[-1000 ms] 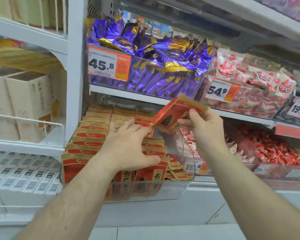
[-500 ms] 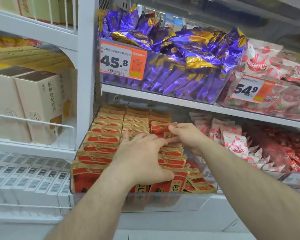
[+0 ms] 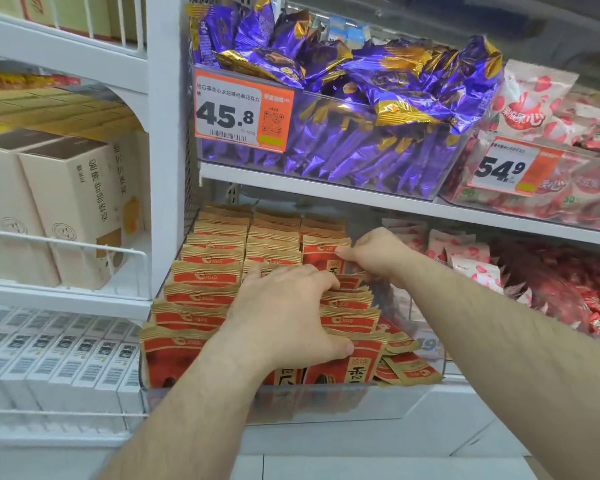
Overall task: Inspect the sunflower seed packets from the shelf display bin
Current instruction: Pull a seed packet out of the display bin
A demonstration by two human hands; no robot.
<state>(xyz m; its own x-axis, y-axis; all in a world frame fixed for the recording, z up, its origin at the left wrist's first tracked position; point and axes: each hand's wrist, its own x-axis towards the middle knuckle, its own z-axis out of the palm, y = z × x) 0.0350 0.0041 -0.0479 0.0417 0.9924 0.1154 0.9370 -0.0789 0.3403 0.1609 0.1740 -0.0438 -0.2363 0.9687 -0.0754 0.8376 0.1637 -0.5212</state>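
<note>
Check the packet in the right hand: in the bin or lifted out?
In the bin. The right hand pinches the packet by its top edge, upright in the right-hand row of the clear bin.

The sunflower seed packets (image 3: 201, 271) are red with tan crimped tops, standing upright in three close rows inside my clear display bin (image 3: 378, 398) on the lower shelf. One packet (image 3: 323, 258) in the right-hand row stands taller than its neighbours. A few loose packets (image 3: 407, 370) lie flat and tilted at the bin's front right corner, I think resting on the floor of it.
</note>
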